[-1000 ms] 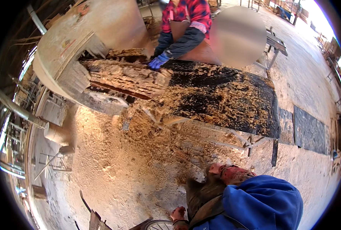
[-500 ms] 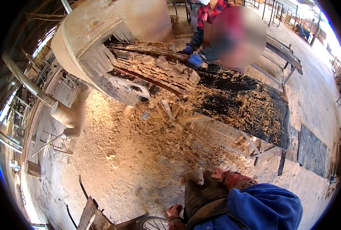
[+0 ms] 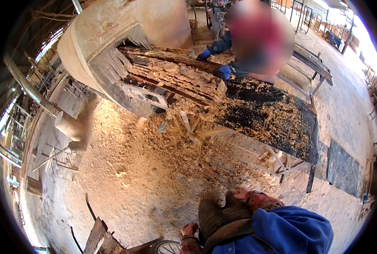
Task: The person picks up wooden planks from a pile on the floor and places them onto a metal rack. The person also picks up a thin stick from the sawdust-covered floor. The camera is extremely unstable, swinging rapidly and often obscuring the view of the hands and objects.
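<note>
We see the rough, flaky slab at upper centre of the frame, lying between the slatted opening of the pale housing and the black mat strewn with wood chips. Compared with half a second ago, its right end reaches a little more over the mat, and the gloved hands of the co-worker stand farther apart: the nearer blue glove is at the slab's end, the farther blue glove above it. We judge from this that the wood comes outward — and that it is moved without us.

Our left hand hangs at lower centre, near the spoked wheel; its fingers look bent, but we cannot tell if they pinch something. Our right hand rests beside the brown trousers — its grip we also cannot tell.
</note>
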Demonstrator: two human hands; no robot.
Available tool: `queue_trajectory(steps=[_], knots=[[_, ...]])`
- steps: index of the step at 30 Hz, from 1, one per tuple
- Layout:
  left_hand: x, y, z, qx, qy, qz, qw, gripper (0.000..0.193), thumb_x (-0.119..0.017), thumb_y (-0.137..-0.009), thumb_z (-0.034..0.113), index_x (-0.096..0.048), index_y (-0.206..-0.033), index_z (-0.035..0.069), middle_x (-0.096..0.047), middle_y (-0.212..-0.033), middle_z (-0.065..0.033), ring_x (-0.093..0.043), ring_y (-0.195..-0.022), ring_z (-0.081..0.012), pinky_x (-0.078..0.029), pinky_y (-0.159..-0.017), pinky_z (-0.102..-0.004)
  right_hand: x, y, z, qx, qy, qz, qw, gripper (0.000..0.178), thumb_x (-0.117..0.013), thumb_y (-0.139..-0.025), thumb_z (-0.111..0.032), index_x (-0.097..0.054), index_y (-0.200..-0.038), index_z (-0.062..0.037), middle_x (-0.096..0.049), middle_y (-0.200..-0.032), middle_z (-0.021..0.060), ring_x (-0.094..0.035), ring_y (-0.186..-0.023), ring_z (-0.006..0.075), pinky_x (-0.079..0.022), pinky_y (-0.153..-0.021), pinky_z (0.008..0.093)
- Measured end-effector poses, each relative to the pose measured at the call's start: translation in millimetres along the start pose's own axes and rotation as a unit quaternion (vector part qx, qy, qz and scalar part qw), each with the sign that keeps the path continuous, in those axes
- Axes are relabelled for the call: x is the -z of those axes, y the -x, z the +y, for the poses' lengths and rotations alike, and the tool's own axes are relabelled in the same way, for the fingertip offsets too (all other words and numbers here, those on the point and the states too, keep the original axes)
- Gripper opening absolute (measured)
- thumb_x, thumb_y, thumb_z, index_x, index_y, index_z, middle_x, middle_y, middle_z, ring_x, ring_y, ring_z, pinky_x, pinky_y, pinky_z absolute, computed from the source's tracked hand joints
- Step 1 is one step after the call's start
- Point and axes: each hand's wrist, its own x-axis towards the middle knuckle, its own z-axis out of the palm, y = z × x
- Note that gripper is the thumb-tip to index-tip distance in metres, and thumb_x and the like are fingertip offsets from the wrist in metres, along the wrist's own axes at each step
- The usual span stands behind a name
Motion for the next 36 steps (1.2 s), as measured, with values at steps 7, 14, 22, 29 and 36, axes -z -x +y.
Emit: queue_trajectory(steps=[7, 14, 22, 29, 36], knots=[[-6, 0, -6, 0.005, -0.027, -0.014, 1.0, 0.019, -0.062, -0.078, 0.012, -0.06, -0.082, -0.006, -0.065, -0.074, -0.015, -0.064, -0.06, -0.0246, -0.054, -0.054, -0.0331, 3, 4, 1, 0.018, 0.021, 0.01, 1.0, 0.028, -0.068, -0.068, -0.04, -0.07, -0.073, -0.0128, -0.065, -0.067, 0.0084, -0.062, -0.066, 0.024, -0.049, -0.061, 0.0376], [-11, 6, -25, 0.021, 0.03, -0.035, 0.999, 0.018, -0.061, -0.079, 0.012, -0.06, -0.082, -0.005, -0.064, -0.074, -0.0154, -0.063, -0.06, -0.0255, -0.053, -0.053, -0.0351, -1, -8, 26, 0.013, 0.083, 0.008, 0.996, 0.032, -0.063, -0.07, -0.044, -0.07, -0.08, -0.0141, -0.066, -0.074, 0.0095, -0.064, -0.071, 0.0251, -0.049, -0.064, 0.0397], [-12, -18, -45, 0.064, -0.015, -0.058, 0.996, 0.018, -0.06, -0.079, 0.014, -0.059, -0.081, -0.004, -0.064, -0.076, -0.0146, -0.062, -0.066, -0.0262, -0.05, -0.055, -0.037, 26, 7, 16, 0.027, 0.046, 0.059, 0.997, 0.035, -0.062, -0.068, -0.042, -0.069, -0.086, -0.0123, -0.065, -0.078, 0.0131, -0.062, -0.075, 0.0325, -0.049, -0.066, 0.0428], [-33, -14, -11, 0.083, -0.079, -0.144, 0.983, 0.019, -0.057, -0.08, 0.014, -0.061, -0.077, -0.005, -0.063, -0.07, -0.0149, -0.061, -0.061, -0.0261, -0.048, -0.053, -0.0351, 52, 75, 42, -0.084, -0.043, 0.124, 0.988, 0.029, -0.064, -0.071, -0.036, -0.067, -0.084, -0.0109, -0.065, -0.075, 0.0096, -0.062, -0.069, 0.0263, -0.05, -0.064, 0.0385], [-65, -54, 14, 0.052, -0.214, -0.149, 0.964, 0.021, -0.054, -0.081, 0.013, -0.059, -0.074, -0.005, -0.06, -0.064, -0.0148, -0.057, -0.053, -0.0249, -0.045, -0.049, -0.0314, 89, 166, 108, -0.159, -0.282, 0.245, 0.914, 0.031, -0.061, -0.077, -0.034, -0.067, -0.092, -0.0074, -0.066, -0.075, 0.0082, -0.063, -0.065, 0.0175, -0.051, -0.062, 0.0318]])
